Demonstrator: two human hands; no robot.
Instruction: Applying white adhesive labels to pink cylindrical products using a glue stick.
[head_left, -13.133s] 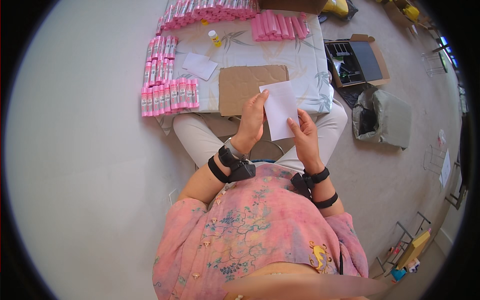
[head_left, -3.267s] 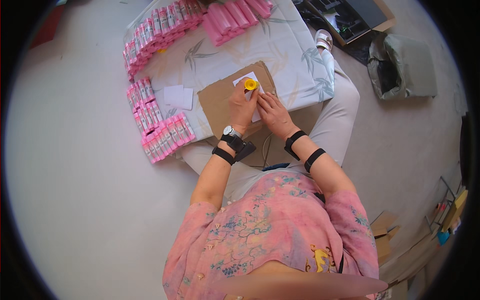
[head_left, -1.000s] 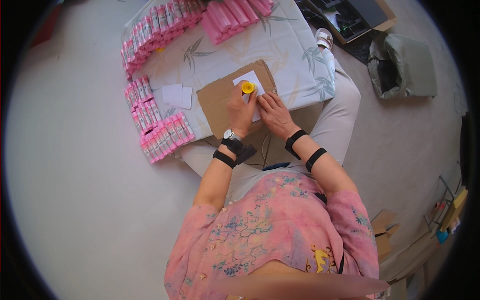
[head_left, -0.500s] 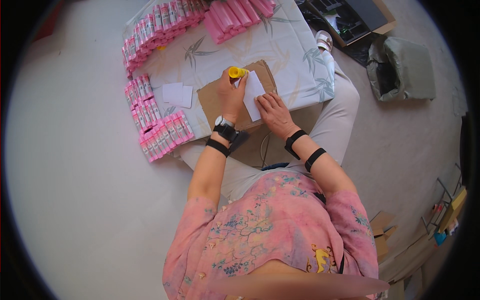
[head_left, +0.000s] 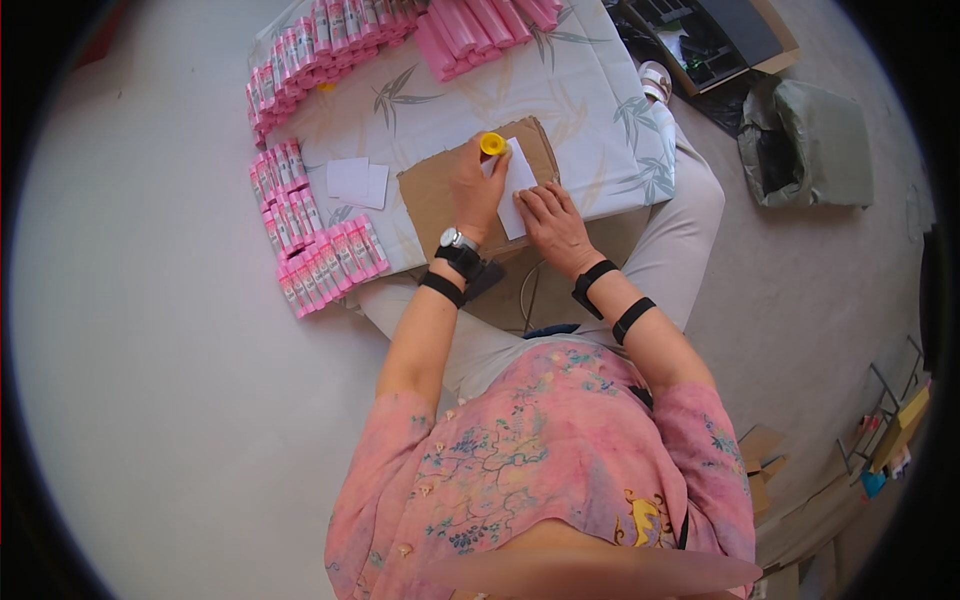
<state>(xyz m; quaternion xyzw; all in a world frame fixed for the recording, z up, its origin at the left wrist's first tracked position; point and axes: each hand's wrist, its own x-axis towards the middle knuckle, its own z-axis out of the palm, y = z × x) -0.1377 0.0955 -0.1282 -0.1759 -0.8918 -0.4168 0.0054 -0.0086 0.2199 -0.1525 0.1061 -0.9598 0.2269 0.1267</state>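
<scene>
In my left hand (head_left: 474, 195) is a yellow glue stick (head_left: 493, 144), fingers closed round it and its round hollow end facing up. Its lower end is hidden, close over a narrow sheet of white paper (head_left: 520, 170). That paper lies on a piece of brown cardboard (head_left: 428, 190) near the table's front edge. The fingers of my right hand (head_left: 555, 232) are stretched out and rest on the paper's right side, grasping nothing. Left of the cardboard, several small white sheets (head_left: 347, 178) lie overlapping.
Pink rolls with labels (head_left: 340, 258) are lined up along the left of the patterned tablecloth (head_left: 350, 120). More pink rolls (head_left: 472, 35) without visible labels are stacked at the back. Right of the table, an open box (head_left: 775, 35) and a grey-green bag (head_left: 825, 140) stand on the floor.
My left hand has moved slightly right along the paper, and the glue stick has tipped more upright. My right hand stays at the paper's edge. The whole view has shifted a little.
</scene>
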